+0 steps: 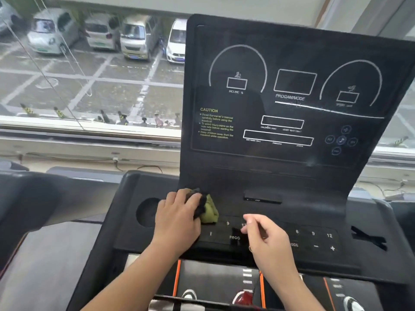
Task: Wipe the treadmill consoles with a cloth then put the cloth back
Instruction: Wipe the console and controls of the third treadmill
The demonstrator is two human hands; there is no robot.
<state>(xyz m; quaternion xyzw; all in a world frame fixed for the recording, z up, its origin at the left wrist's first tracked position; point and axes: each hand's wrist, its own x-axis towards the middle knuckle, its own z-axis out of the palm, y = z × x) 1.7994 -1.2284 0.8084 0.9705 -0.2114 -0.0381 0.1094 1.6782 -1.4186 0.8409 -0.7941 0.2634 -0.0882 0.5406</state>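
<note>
While left hand (179, 215) grips the bunched green-and-dark cloth (207, 211) on the black treadmill console (280, 182), right hand (267, 239) hovers loosely curled, prob. empty; press flat, sweep w/ overlapping strokes.

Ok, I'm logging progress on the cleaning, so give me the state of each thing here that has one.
cloth: bunched up, pressed on the console under the left hand.
left hand: closed over the cloth.
right hand: empty, fingers loosely curled over the button panel.
display screen: dark, nothing lit.
button panel: partly covered by both hands.
cup holder: looks empty, partly hidden by the left hand.
</note>
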